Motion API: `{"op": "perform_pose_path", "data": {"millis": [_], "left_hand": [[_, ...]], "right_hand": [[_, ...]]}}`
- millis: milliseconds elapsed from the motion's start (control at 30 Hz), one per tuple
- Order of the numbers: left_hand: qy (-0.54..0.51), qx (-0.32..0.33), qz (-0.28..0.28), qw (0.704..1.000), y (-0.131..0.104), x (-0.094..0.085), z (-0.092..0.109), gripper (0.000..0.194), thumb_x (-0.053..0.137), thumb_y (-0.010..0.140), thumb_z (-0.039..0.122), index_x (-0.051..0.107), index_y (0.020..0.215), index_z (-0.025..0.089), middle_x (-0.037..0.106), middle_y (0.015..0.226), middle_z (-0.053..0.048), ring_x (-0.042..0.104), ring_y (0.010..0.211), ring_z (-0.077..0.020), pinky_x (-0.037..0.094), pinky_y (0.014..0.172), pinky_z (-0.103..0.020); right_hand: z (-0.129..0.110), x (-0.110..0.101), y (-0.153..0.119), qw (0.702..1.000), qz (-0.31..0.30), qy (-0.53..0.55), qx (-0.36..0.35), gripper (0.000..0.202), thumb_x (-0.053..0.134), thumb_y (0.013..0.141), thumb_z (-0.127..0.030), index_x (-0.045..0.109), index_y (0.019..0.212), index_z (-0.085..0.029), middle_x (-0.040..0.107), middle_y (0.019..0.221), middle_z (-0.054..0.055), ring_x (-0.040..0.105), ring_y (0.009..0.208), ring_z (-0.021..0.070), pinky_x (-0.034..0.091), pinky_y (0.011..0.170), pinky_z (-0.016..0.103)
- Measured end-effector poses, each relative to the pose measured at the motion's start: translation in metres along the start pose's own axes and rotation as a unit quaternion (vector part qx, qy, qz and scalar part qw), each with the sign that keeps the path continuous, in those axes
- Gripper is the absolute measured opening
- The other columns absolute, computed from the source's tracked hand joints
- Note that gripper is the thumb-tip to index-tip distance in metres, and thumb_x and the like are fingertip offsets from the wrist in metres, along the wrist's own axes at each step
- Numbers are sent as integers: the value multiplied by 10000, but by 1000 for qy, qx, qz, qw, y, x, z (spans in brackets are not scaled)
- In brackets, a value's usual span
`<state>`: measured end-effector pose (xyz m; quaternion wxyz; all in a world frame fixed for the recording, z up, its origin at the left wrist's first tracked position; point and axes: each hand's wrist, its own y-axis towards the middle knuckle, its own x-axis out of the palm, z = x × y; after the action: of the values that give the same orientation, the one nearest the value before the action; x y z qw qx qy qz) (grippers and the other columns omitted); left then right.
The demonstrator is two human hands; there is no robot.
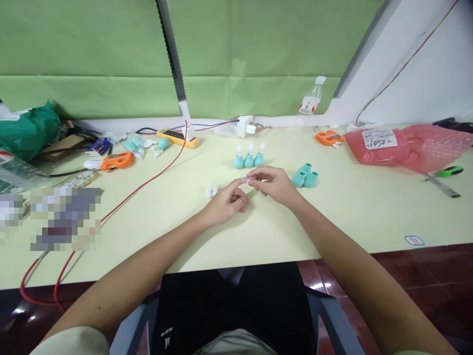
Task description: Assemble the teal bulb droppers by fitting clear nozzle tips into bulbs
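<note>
A small whitish, translucent piece [245, 180] sits between my fingertips over the middle of the table. My left hand [224, 204] pinches it from the left, its other fingers curled. From the right, my right hand [275, 183] closes thumb and fingers on the same piece; its exact shape is partly hidden. Beside my left hand lie a few small white parts [210, 191]. Just beyond the hands stand three teal rubber bulbs [249, 160] with white tips. Close to my right hand are three hollow teal sleeves [306, 177], grouped together.
A red cable [143, 186] crosses the table's left side. Behind it lie a yellow multimeter [179, 138] and an orange tool [117, 161]. Toward the right are a plastic bottle [312, 101], an orange clamp-like tool [328, 138], a pink bubble-wrap bag [410, 148] and a green-handled screwdriver [450, 171].
</note>
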<state>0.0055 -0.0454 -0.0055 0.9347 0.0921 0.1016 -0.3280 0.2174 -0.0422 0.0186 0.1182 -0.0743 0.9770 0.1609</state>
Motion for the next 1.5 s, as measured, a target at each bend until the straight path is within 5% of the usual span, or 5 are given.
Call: {"op": "perform_pose_path", "data": {"millis": [267,533,733,1300,1500], "left_hand": [[228,82,6,970,-2,-6,6,577,463,919,161,454,1490,242,729,931,-7,668,756,-134,523,750,-263],[278,119,-5,953,-3,-10,4,568,447,935,163,445,1496,253,737,970,-8,669,767,-133,501,750,-255],[290,128,-3,949,-4,-10,5,571,455,947,169,431,1509,264,734,965,-5,668,768,-129,496,754,-249],[267,166,0,949,-4,-10,3,571,474,954,172,427,1517,258,729,930,1,643,705,-106,472,695,-228],[164,133,-11,977,-6,-5,10,559,521,929,168,436,1477,239,702,913,-3,644,717,-114,502,718,-256]], "right_hand": [[0,-7,2,990,-47,97,86,390,884,727,-378,781,1057,-198,594,824,5,516,610,100,426,441,242],[1,-11,1,979,-114,144,92,378,843,789,-327,759,1132,-193,671,883,37,627,719,145,534,528,264],[3,-8,0,974,-133,171,67,344,854,791,-367,723,1054,-189,679,881,42,695,810,195,549,529,268],[-2,-4,-3,974,-118,193,23,247,845,814,-283,691,967,-164,659,716,-6,607,555,114,501,466,243],[3,-3,-2,971,-115,209,13,268,840,827,-290,714,1029,-167,684,758,7,624,573,125,501,455,249]]}}
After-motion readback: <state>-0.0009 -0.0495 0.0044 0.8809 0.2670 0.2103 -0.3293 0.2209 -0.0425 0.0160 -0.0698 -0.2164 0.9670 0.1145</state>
